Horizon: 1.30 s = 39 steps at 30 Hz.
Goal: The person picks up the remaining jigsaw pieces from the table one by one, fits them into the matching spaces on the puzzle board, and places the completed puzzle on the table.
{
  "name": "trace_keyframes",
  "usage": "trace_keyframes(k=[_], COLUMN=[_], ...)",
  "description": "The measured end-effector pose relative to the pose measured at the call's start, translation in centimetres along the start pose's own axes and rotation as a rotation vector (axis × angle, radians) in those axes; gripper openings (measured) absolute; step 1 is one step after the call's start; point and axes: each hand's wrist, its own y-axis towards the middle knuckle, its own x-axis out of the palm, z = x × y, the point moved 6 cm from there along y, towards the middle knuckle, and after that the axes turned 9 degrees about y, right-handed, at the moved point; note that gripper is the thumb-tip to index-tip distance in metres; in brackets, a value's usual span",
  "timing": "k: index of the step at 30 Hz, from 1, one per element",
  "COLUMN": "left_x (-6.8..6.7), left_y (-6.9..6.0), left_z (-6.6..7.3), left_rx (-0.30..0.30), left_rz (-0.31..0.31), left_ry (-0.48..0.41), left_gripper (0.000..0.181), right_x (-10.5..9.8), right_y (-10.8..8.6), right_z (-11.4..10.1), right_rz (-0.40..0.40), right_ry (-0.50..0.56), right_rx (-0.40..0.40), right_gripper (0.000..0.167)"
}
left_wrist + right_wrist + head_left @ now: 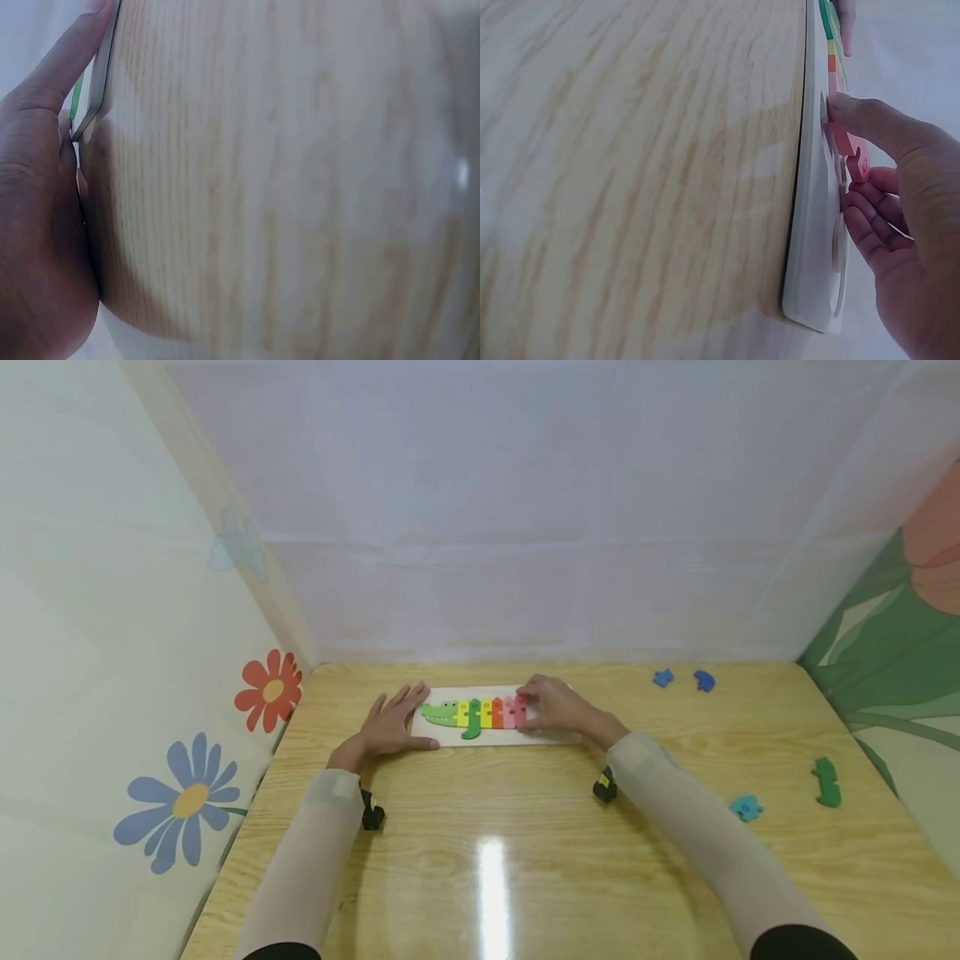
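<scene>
A white puzzle board (551,738) lies on the table with a crocodile made of coloured pieces in it: a green head (440,713), then yellow, green, orange and pink sections. My left hand (387,727) rests at the board's left end, its fingers spread and the thumb along the near edge. At the right end of the row, my right hand (562,706) pinches a pink puzzle piece (860,165) between thumb and fingers. Beyond that piece, part of the board's recess (838,240) shows in the right wrist view. The left wrist view catches only the hand's side and the board's edge.
Loose puzzle pieces lie on the wooden table (420,877) to the right: two blue ones (663,677) at the back, a light blue one (746,807) beyond the right forearm, and a green one (827,782) near the right edge. Cloth walls stand behind and at both sides.
</scene>
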Motion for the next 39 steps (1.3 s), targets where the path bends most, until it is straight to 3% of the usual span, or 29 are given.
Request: trace_keyframes(k=[17,39], left_x=[0.15,-0.01], left_y=[-0.01,-0.01], left_z=[-0.23,-0.11], left_rx=[-0.006,-0.006], left_rz=[-0.005,-0.005], left_ry=[0.014,-0.006], left_gripper=[0.117,0.118], right_x=[-0.21,0.13], right_y=[0.61,0.62], right_z=[-0.51,-0.34], right_rz=[-0.071,-0.086], right_ry=[-0.049,-0.040], right_rx=[-0.005,0.007], right_gripper=[0.075,0.075])
